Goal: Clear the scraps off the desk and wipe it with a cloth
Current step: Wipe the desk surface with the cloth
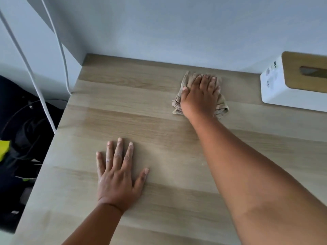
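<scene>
Wooden surface [159, 121]. Beige cloth [187, 82]: crumpled, near far edge, right of middle, pressed flat under right hand [200, 96], fingers straight. Left hand [116, 175]: palm down, fingers spread, toward near-left. White tissue box [283, 89]: far-right corner.

No legible text; small marks on white box [276, 85] side too blurred.
</scene>
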The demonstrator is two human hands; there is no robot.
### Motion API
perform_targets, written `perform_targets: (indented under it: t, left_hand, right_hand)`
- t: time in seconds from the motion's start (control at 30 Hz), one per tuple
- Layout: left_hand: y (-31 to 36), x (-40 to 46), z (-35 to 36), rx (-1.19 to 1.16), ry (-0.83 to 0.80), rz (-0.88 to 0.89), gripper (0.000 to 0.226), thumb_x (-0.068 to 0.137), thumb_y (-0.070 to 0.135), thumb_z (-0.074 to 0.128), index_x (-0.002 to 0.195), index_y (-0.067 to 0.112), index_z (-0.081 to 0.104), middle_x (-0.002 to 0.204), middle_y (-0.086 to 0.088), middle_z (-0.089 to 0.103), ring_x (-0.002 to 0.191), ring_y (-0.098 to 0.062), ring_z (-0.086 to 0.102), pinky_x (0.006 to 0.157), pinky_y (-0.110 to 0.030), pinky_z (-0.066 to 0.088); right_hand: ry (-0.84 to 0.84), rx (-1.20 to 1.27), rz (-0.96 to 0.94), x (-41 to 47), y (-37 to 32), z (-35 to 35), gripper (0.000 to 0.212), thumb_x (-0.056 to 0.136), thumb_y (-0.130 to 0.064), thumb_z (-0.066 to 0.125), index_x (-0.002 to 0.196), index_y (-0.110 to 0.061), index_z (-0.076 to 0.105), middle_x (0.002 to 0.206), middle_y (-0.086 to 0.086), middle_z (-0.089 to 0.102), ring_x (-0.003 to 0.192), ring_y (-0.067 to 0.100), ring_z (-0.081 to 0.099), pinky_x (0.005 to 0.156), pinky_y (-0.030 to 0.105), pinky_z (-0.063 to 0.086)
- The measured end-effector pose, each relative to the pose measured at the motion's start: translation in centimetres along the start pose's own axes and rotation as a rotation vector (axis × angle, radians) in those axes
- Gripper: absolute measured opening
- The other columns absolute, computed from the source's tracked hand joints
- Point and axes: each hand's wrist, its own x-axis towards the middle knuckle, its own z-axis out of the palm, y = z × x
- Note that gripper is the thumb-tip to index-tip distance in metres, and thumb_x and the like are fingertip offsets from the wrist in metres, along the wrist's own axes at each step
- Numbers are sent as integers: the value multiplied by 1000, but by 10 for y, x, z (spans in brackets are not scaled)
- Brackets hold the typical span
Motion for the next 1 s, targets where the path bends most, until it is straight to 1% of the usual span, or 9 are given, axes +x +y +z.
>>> perform_targets:
  t: [0.13, 0.27, 0.37, 0.47, 0.53, 0.67, 0.73, 0.83, 1.0]
  left_hand:
    - [-1, 1, 1, 0, 6, 4, 88, 92, 70, 37, 162, 16, 29, 172, -10, 13, 160, -33, 2, 123, -67, 12]
    - [1, 1, -1, -9, 11, 1, 88, 91, 69, 39, 161, 16, 31, 172, -10, 14, 160, -33, 4, 123, -66, 13]
    - [1, 1, -2, -13, 4, -8, 88, 91, 69, 39, 160, 16, 32, 172, -9, 15, 160, -32, 4, 123, -66, 12]
    - [0, 0, -1, -13, 9, -4, 88, 90, 70, 40, 160, 17, 33, 172, -9, 16, 160, -32, 5, 123, -66, 13]
    - [-1, 0, 0, -19, 13, -1, 88, 90, 70, 40, 160, 17, 34, 172, -9, 16, 160, -32, 6, 123, -66, 14]
    - [-2, 1, 0, -24, 14, 2, 89, 88, 70, 41, 159, 16, 36, 171, -10, 18, 159, -33, 8, 122, -66, 14]
    - [-1, 1, 0, -34, 22, 5, 90, 88, 71, 41, 159, 16, 35, 171, -10, 18, 159, -33, 8, 122, -67, 15]
    - [-2, 2, -1, -39, 24, 4, 90, 88, 71, 40, 159, 16, 35, 171, -10, 19, 159, -34, 9, 122, -67, 15]
    - [1, 2, -3, -37, 4, -7, 90, 88, 71, 38, 159, 15, 35, 171, -11, 20, 159, -34, 9, 123, -66, 13]
  right_hand:
    - [-29, 21, -148, 8, -58, 6, 72, 99, -46, 31, 160, -9, 27, 170, 19, 18, 157, 41, 7, 126, 58, 8]
    - [-33, 2, -487, -19, -100, 15, 67, 100, -48, 29, 160, -17, 29, 170, 14, 21, 158, 38, 10, 126, 56, 11]
    - [-70, -47, -756, -45, -91, 20, 65, 102, -50, 31, 160, -21, 33, 171, 5, 22, 159, 30, 12, 127, 52, 9]
    - [-64, -29, -925, -54, -37, 17, 58, 102, -50, 41, 154, -24, 45, 167, -1, 34, 157, 24, 23, 127, 47, 14]
    - [-16, 1, -818, -40, 14, 12, 55, 103, -47, 42, 153, -23, 47, 166, -2, 35, 157, 23, 24, 127, 47, 18]
    - [128, 32, -136, 14, 94, -9, 51, 104, -33, 37, 150, -14, 47, 163, 8, 38, 153, 31, 28, 122, 49, 28]
    - [154, 47, 52, 30, 97, -13, 53, 103, -30, 36, 152, -10, 44, 164, 12, 35, 154, 34, 25, 125, 49, 22]
    - [117, 65, 70, 34, 70, -12, 58, 103, -33, 34, 157, -11, 34, 168, 15, 26, 156, 38, 18, 126, 53, 18]
    - [-13, -16, -287, -9, 26, 0, 65, 104, -47, 28, 162, -20, 24, 172, 8, 15, 159, 31, 8, 128, 53, 12]
